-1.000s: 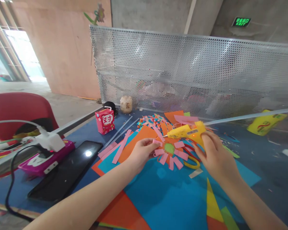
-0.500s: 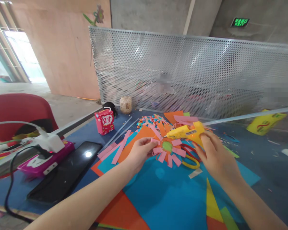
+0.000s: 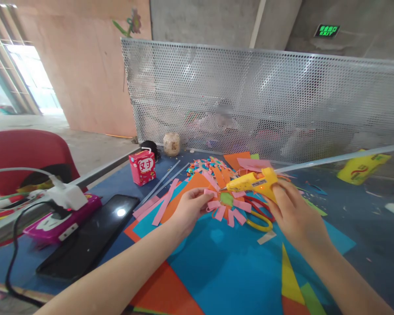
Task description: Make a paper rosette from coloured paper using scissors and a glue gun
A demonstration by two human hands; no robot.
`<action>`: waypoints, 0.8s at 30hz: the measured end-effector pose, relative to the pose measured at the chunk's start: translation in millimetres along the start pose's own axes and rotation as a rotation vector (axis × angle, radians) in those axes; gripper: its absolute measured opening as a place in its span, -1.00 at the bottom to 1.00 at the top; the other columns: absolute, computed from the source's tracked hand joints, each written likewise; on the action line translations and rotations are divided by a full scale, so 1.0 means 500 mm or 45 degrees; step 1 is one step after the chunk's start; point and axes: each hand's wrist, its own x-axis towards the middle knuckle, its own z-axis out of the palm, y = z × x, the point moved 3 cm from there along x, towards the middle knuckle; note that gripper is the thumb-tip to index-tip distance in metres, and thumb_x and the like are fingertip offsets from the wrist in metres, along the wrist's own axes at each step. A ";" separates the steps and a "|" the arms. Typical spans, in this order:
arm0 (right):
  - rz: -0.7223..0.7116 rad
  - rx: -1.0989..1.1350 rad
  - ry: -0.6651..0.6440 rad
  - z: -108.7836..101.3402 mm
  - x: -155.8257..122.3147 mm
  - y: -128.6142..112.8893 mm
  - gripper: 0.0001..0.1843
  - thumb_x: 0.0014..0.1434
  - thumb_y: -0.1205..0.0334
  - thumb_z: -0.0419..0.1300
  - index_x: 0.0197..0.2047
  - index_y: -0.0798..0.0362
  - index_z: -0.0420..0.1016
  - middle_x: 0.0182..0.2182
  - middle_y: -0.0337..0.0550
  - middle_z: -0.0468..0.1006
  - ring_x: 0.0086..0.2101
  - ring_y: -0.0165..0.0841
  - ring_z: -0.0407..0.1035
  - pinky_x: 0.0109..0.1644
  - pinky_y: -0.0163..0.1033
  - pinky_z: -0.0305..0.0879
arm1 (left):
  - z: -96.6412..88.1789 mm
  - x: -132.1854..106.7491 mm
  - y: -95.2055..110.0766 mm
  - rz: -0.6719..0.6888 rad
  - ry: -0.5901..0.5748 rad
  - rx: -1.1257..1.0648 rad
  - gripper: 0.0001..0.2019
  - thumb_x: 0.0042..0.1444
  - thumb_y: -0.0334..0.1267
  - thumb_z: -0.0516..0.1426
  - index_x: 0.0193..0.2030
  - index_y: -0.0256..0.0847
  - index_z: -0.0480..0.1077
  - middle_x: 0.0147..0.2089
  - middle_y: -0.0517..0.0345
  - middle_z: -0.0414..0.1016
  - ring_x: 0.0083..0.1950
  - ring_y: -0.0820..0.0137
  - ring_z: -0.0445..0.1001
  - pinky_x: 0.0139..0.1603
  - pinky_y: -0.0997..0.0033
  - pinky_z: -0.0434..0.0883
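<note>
A flower of pink strips (image 3: 239, 217) on orange pieces, with a green centre, is pinched at its left edge by my left hand (image 3: 191, 209). My right hand (image 3: 293, 208) is wrapped round a yellow hot glue gun (image 3: 252, 181), a long clear glue stick (image 3: 341, 157) sticking out of its back. The gun's nozzle is at the flower's upper left, close to a pink petal near my left fingers; whether it touches cannot be told. Scissors (image 3: 261, 221) with red and yellow handles lie right of the flower, over a blue sheet (image 3: 223, 267).
Left on the table are a black phone (image 3: 92, 236), a purple power strip (image 3: 49, 229) with plugs and cables, and a red drink box (image 3: 142, 168). Spare glue sticks (image 3: 166, 179) and pink strips (image 3: 166, 203) lie behind my left hand. A perforated metal screen (image 3: 249, 96) borders the back.
The glue gun has shifted slightly left, bringing its nozzle from above the flower's centre to beside the upper-left petal. My left hand still holds the flower, which has moved a little left.
</note>
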 end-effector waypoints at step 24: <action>0.041 -0.039 0.027 0.002 -0.002 0.008 -0.73 0.17 0.27 0.06 -0.05 0.14 0.22 -0.16 0.12 0.43 -0.26 -0.20 0.41 -0.45 -0.28 0.33 | -0.003 0.008 0.000 0.005 0.038 -0.030 -0.75 -0.33 -0.31 0.31 -0.50 -0.30 0.36 -0.55 0.21 0.36 -0.54 0.54 0.34 -0.45 0.50 0.32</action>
